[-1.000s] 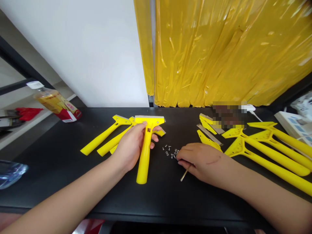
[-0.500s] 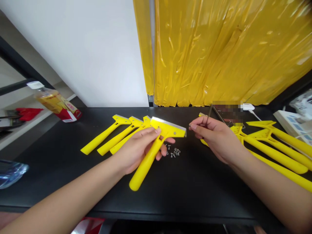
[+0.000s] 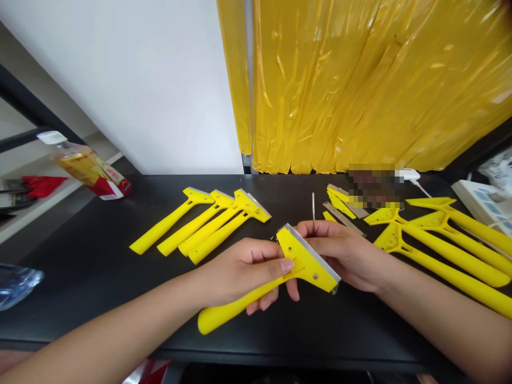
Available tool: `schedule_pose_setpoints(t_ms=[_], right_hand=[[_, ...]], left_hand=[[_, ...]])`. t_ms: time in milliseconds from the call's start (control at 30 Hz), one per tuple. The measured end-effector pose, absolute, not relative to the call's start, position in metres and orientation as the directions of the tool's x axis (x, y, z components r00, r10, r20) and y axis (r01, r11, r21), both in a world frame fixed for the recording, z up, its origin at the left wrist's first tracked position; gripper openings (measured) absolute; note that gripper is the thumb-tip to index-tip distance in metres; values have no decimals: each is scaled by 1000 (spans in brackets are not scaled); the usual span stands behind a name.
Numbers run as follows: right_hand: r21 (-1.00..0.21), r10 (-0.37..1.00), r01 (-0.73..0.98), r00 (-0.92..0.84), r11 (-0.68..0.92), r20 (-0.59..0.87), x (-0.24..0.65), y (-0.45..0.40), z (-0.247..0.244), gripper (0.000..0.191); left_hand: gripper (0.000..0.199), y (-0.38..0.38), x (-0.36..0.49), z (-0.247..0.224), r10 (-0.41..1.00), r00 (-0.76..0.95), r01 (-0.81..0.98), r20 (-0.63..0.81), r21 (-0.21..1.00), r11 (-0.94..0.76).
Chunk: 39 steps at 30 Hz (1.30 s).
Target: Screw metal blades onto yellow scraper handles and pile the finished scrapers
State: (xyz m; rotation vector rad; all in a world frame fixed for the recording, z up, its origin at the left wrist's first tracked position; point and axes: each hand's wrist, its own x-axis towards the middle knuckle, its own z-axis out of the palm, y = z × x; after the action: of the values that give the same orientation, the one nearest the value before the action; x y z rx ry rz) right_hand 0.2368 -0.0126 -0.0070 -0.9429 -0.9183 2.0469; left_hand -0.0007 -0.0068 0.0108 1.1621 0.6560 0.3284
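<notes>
My left hand [image 3: 240,272] grips the handle of a yellow plastic scraper [image 3: 308,261], which has a metal blade along its wide head. The handle points down and left, and the head sits between my hands. My right hand [image 3: 340,250] pinches a thin metal rod [image 3: 313,208] standing upright, just behind the scraper's head. Its fingers lie close to the blade edge. Several small screws lay between my hands earlier and are now mostly hidden behind them. Loose metal blades [image 3: 343,218] and yellow scraper parts [image 3: 440,256] lie beyond my right hand.
More yellow scrapers [image 3: 208,224] lie on the black table [image 3: 100,314] at the left. Beyond them stand a drink bottle [image 3: 90,168] and, further right, a power strip [image 3: 476,200]. Yellow plastic sheeting [image 3: 360,90] hangs behind the table.
My left hand has swung the scraper round, head to the right and handle to the lower left. My right hand has moved in with the rod, close to the scraper head.
</notes>
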Motion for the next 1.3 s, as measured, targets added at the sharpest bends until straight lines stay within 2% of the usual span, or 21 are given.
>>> schedule_pose_setpoints(t_ms=[233,433,700,933,1300], right_hand=[[-780,798,-341,-517,-525,-311,239,-11,-9,16],[-803,814,-359,-526,-476,-247,240,-11,-1,24],[-815,803,-286,-502,-504,-320,240,-13,-1,27],[-872,823,-218,-486,-439,-293,242,-14,-1,22],[-873,842,-197,-421,-447,-336,237,-8,-8,27]], left_hand=[[28,-2,-3,10,557,781,93,-282,935,343],[28,3,-3,9,601,759,62,-250,947,315],[30,4,-4,8,592,758,148,-273,957,251],[41,2,-2,9,588,756,153,-288,951,269],[31,-4,7,2,795,550,68,-254,963,261]])
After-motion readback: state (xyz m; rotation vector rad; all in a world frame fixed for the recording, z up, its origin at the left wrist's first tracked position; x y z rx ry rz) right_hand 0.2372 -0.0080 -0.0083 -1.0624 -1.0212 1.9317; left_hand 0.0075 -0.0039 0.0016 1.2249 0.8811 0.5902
